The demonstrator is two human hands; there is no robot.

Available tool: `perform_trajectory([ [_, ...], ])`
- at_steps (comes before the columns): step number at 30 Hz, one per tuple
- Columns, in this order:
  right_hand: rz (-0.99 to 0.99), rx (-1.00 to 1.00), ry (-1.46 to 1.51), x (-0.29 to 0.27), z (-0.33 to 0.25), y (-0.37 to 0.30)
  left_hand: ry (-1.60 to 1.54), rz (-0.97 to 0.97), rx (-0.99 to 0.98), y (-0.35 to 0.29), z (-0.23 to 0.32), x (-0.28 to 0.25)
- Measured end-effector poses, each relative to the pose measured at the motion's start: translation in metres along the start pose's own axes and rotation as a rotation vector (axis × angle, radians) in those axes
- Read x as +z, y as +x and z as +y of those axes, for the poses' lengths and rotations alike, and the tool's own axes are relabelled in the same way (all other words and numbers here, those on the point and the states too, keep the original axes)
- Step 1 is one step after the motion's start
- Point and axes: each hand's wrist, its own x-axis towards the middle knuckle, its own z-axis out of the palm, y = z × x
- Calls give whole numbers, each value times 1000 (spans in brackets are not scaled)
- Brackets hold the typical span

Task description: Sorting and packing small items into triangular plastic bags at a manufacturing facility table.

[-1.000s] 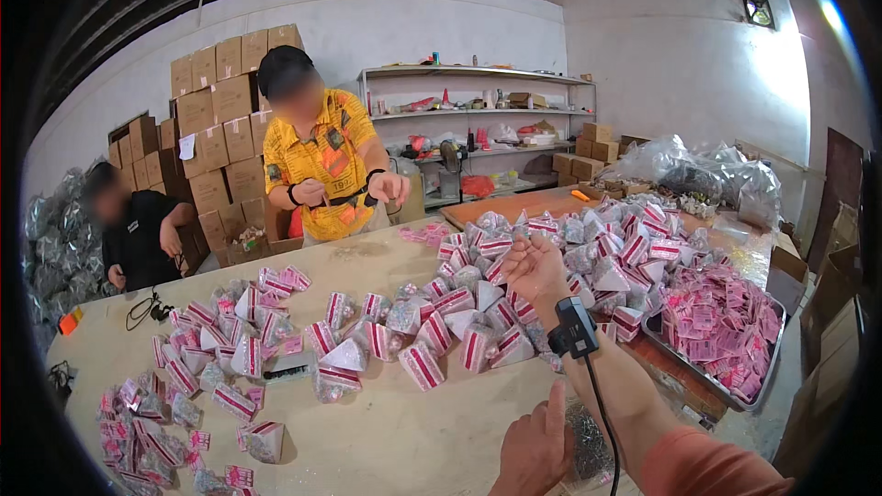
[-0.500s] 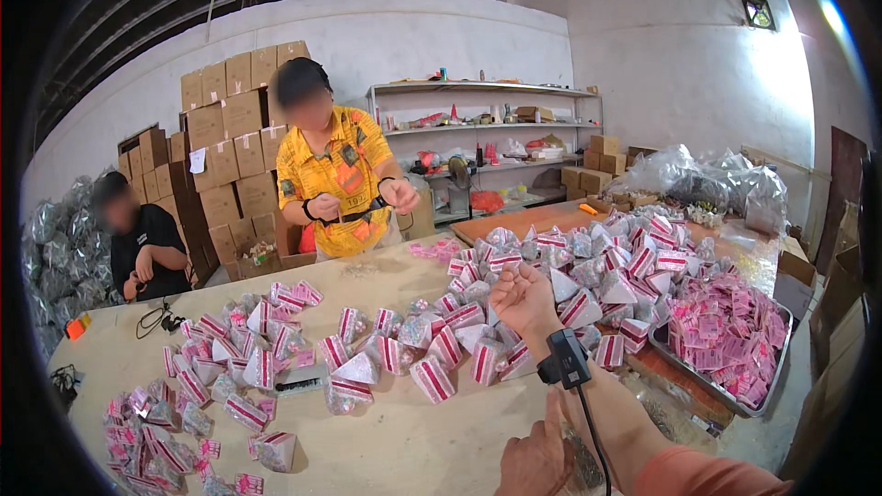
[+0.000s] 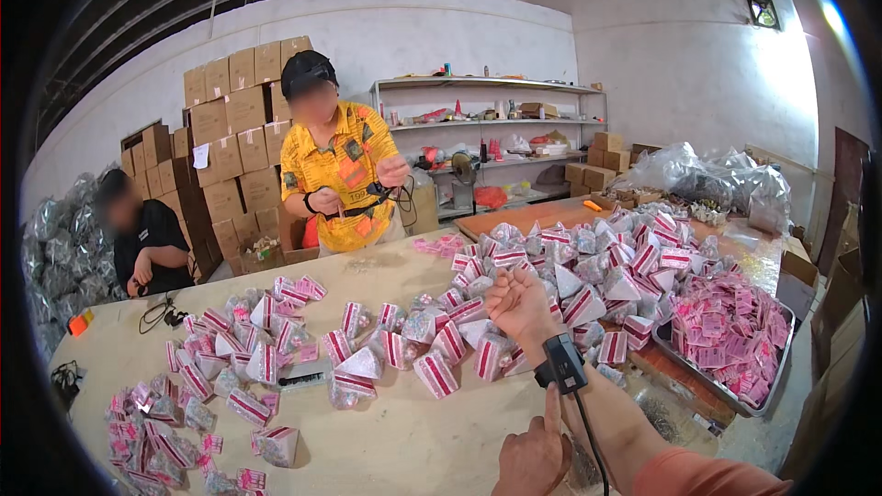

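Observation:
My right arm reaches in from the lower right, with a dark box-shaped device (image 3: 559,363) strapped around the wrist and a cable running down from it. My right hand (image 3: 522,308) is palm up with loosely curled fingers and holds nothing; it is over the edge of a heap of small clear pouches with pink-striped white labels (image 3: 439,375). Below the wrist, my left hand (image 3: 533,459) has its index finger stretched up to the device's lower edge, the other fingers bent. The fingertip looks to be touching the device or its strap; exact contact is hard to tell.
Another pouch heap (image 3: 248,349) lies on the left of the wooden table (image 3: 386,445). At right is a metal tray (image 3: 788,340) of pink packets. Across the table stands a person in a yellow shirt (image 3: 340,165); another person in black (image 3: 152,248) is at far left. Cartons (image 3: 243,110) are stacked behind.
The person in yellow has raised one hand, and a dark cord now hangs beside it. My left index finger stays at the wrist device; my right hand has hardly moved.

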Motion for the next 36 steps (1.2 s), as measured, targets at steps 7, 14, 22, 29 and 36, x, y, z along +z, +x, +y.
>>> perform_trajectory([
  [7,-6,-4,4,0,0,-1,-5,49,-10,0,0,3],
  [14,-32,27,17,-8,0,0,-30,45,-17,-1,2,1],
  [22,7,6,15,-7,6,-9,43,26,-11,-4,5,0],
  [29,-167,74,68,-14,-27,-5,44,7,-172,12,-20,-8],
  [36,-60,6,-130,2,-27,-27,254,3,-265,1,-63,19],
])
